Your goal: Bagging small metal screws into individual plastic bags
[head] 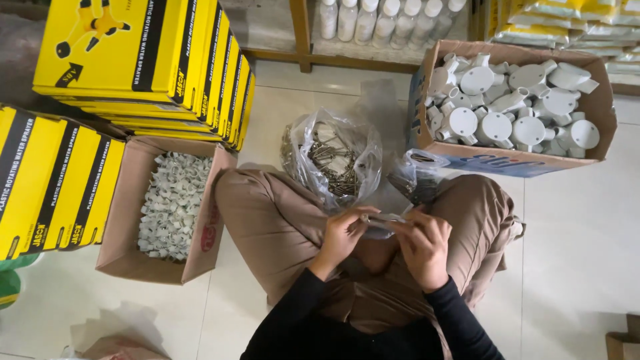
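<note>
Seated person's left hand (343,235) and right hand (423,243) are pinching a small clear plastic packet (385,220), lying crosswise between both grips, just below the open clear bag of metal hooks (333,160).

yellow-black boxes (143,60) | white fittings (517,107) | tan trousers (273,227) | probably grey clips (172,203)

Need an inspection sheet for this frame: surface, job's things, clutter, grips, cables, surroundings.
Surface: pale tiled floor.
Job's things: small clear bag held between both hands; open plastic bag of metal parts in front of the lap.
Clutter: cardboard box of small white clips; box of round white fittings; another small bag.
Grips: left hand and right hand both pinch the small bag.
Cables: nothing seen.
Surroundings: yellow cartons; white bottles.
</note>
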